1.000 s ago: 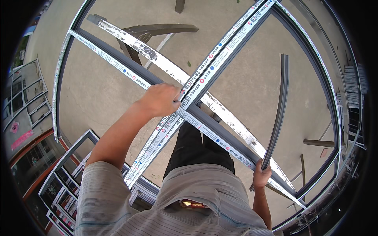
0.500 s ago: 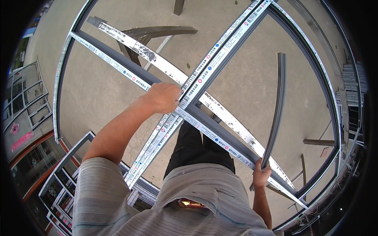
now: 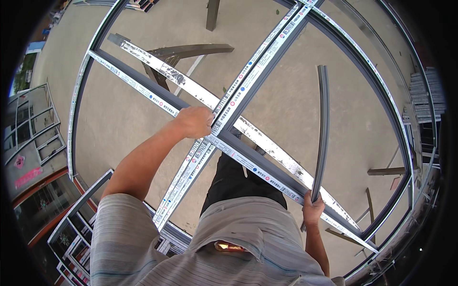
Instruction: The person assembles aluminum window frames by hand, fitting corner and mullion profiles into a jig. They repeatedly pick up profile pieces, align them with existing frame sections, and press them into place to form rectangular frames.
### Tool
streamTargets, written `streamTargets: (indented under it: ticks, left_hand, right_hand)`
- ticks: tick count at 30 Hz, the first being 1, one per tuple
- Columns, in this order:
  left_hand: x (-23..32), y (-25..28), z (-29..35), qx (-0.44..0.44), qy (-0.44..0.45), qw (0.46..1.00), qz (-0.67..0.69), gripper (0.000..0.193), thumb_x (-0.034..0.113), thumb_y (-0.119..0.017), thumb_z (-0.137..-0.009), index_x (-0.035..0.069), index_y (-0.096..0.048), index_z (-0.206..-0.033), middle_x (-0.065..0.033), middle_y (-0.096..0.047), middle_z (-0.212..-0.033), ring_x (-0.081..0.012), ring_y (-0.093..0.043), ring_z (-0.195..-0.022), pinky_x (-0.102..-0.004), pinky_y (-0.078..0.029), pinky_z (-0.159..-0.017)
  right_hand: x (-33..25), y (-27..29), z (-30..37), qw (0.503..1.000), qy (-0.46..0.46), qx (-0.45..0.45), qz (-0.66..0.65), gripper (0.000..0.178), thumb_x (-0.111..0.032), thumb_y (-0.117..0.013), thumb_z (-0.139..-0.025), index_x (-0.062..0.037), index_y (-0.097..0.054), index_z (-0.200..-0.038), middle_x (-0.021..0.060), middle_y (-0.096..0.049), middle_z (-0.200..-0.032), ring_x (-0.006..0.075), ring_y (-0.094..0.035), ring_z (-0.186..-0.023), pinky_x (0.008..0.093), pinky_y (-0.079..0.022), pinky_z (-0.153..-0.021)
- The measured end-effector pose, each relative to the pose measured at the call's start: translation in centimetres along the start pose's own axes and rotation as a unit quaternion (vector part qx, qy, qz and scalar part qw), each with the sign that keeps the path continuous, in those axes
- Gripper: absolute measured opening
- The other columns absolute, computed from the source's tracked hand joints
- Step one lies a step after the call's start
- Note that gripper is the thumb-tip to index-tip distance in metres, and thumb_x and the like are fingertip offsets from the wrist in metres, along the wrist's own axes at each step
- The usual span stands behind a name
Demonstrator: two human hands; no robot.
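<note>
A large grey aluminium window frame (image 3: 267, 57) with taped white protective film lies flat before me, its bars crossing in the middle. My left hand (image 3: 194, 121) grips the frame at that crossing joint. My right hand (image 3: 312, 208) is closed round the lower end of a long dark grey strip (image 3: 323, 124), which stands up and away from me over the right-hand opening of the frame. The strip's lower end sits close to the nearer cross bar (image 3: 267, 174).
The frame rests on metal trestles (image 3: 181, 52) above a concrete floor (image 3: 119, 114). More window frames (image 3: 71, 229) are stacked at lower left and another group (image 3: 33, 124) at far left. Stacked profiles (image 3: 422, 95) lie at the right edge.
The strip in my right hand has tilted slightly, its top end swinging a little to the left. My left hand stays on the crossing joint.
</note>
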State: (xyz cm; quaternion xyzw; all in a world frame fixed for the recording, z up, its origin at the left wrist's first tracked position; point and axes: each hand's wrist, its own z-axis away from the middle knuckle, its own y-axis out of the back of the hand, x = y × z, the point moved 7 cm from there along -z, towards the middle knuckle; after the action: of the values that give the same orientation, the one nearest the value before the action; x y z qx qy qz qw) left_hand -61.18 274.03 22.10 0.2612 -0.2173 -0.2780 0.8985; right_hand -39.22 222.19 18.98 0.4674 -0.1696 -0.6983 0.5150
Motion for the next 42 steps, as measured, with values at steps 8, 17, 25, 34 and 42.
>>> streamTargets:
  ticks: [8, 17, 25, 34, 42]
  left_hand:
    - [0.1, 0.1, 0.2, 0.030, -0.004, 1.000, -0.005, 0.020, 0.023, -0.076, -0.082, 0.005, -0.073, -0.090, -0.0199, -0.075, -0.097, -0.0415, -0.073, -0.099, -0.0485, -0.057, -0.088]
    - [-1.8, 0.9, -0.2, 0.001, -0.079, 0.987, 0.137, 0.019, 0.018, -0.083, -0.088, 0.003, -0.072, -0.087, -0.0161, -0.074, -0.087, -0.0298, -0.069, -0.077, -0.0405, -0.056, -0.074]
    - [-1.6, 0.1, 0.3, 0.033, -0.142, 0.988, 0.053, 0.023, 0.022, -0.087, -0.089, 0.005, -0.072, -0.091, -0.0167, -0.075, -0.099, -0.0377, -0.072, -0.098, -0.0464, -0.055, -0.086]
    - [-0.8, 0.7, -0.7, -0.026, -0.163, 0.986, 0.028, 0.020, 0.019, -0.081, -0.090, 0.003, -0.072, -0.085, -0.0192, -0.074, -0.093, -0.0410, -0.072, -0.093, -0.0493, -0.055, -0.084]
    - [-0.8, 0.0, -1.4, -0.029, -0.210, 0.977, -0.033, 0.016, 0.018, -0.075, -0.091, 0.003, -0.073, -0.085, -0.0205, -0.074, -0.094, -0.0425, -0.072, -0.094, -0.0522, -0.056, -0.086]
  right_hand:
    - [0.1, -0.1, 0.0, 0.999, 0.012, -0.019, -0.047, 0.028, -0.025, -0.077, -0.099, 0.0013, -0.069, -0.093, 0.0147, -0.067, -0.067, 0.0214, -0.063, -0.059, 0.0394, -0.055, -0.065]
    - [-1.4, -0.2, 0.2, 0.999, 0.014, -0.022, -0.033, 0.034, -0.029, -0.077, -0.099, 0.0020, -0.066, -0.090, 0.0166, -0.065, -0.065, 0.0256, -0.062, -0.055, 0.0413, -0.054, -0.062]
    - [-0.8, 0.0, 0.4, 1.000, -0.018, 0.014, 0.014, 0.032, -0.028, -0.076, -0.097, 0.0015, -0.067, -0.092, 0.0196, -0.067, -0.070, 0.0317, -0.064, -0.061, 0.0426, -0.055, -0.067]
    - [0.3, -0.6, 0.2, 0.998, 0.010, 0.063, 0.023, 0.032, -0.028, -0.073, -0.102, -0.0039, -0.062, -0.084, 0.0025, -0.058, -0.060, 0.0102, -0.056, -0.048, 0.0325, -0.046, -0.046]
    - [-1.9, -0.6, 0.8, 0.997, -0.066, 0.043, 0.019, 0.029, -0.028, -0.074, -0.098, -0.0004, -0.068, -0.091, 0.0118, -0.065, -0.068, 0.0209, -0.064, -0.060, 0.0383, -0.052, -0.062]
